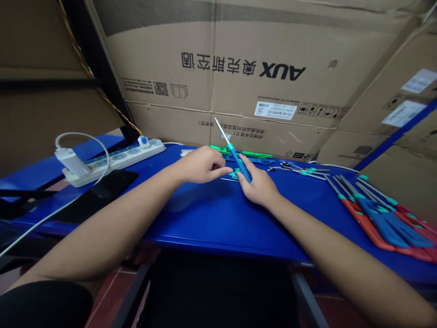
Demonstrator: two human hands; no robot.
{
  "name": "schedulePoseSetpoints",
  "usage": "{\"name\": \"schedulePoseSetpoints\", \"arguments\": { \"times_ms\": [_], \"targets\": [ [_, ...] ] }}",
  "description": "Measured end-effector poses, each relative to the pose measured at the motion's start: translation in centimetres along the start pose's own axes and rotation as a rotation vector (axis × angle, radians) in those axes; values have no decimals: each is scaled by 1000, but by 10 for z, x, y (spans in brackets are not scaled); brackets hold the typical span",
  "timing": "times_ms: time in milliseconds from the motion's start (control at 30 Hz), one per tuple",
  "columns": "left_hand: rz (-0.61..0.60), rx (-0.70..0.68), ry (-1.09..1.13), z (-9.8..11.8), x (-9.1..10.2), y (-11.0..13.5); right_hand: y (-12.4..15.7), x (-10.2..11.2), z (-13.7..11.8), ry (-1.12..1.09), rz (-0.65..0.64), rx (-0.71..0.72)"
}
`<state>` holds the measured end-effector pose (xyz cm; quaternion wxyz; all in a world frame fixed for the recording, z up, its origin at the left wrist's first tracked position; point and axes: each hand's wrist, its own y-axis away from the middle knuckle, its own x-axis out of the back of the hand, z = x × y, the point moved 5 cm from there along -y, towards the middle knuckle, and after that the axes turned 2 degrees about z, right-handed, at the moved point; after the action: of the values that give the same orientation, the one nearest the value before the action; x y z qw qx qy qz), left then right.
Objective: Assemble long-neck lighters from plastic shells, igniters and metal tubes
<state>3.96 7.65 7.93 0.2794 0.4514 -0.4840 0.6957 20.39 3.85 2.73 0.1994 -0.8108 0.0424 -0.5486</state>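
My right hand is wrapped round the blue handle of a thin metal rod. The rod's bare silver shaft slants up and to the left, with a light green collar where it meets the handle. To the left, my left hand is closed, fingers curled and thumb pointing right; whatever it may pinch is too small to make out. Small green plastic pieces lie on the table between the hands, partly hidden by them. Behind the hands are a bright green strip and a blue strip.
Several metal rods with blue, orange and red handles are piled on the blue table at right. Thin rods and wires lie nearer. A power strip with a charger and a dark phone-like slab are left. Cardboard stands behind.
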Motion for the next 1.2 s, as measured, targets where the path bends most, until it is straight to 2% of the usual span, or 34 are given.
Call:
{"name": "schedulePoseSetpoints", "arguments": {
  "times_ms": [233, 333, 433, 533, 633, 733, 800, 833, 967, 1133, 1200],
  "targets": [
    [-110, 41, 16, -20, -23, 1, 4, 8, 1, 0, -22, 64],
    [-160, 7, 43, -15, -26, 2, 2, 13, 7, 39, -26, -17],
    [-200, -31, 54, -9, -26, 2, 10, 27, 20, 104, -21, -94],
    [-222, -54, 58, -8, -26, 3, 38, 55, 45, 216, 77, -160],
    [-221, -57, 60, -13, -26, 4, 86, 90, 80, 441, 192, -287],
    [-214, -50, 61, -18, -26, 3, 136, 115, 119, 673, 177, -432],
    [-224, -46, 66, -18, -27, 3, 162, 119, 140, 726, 87, -478],
    [-231, -46, 71, -18, -28, 3, 171, 120, 148, 735, 93, -503],
    [-255, -54, 95, -13, -32, 3, 187, 118, 159, 760, 119, -553],
    [-256, -33, 97, -16, -33, 3, 184, 118, 162, 856, 104, -588],
    [-234, 28, 77, -23, -30, 2, 183, 120, 165, 874, 94, -581]
  ]
}}
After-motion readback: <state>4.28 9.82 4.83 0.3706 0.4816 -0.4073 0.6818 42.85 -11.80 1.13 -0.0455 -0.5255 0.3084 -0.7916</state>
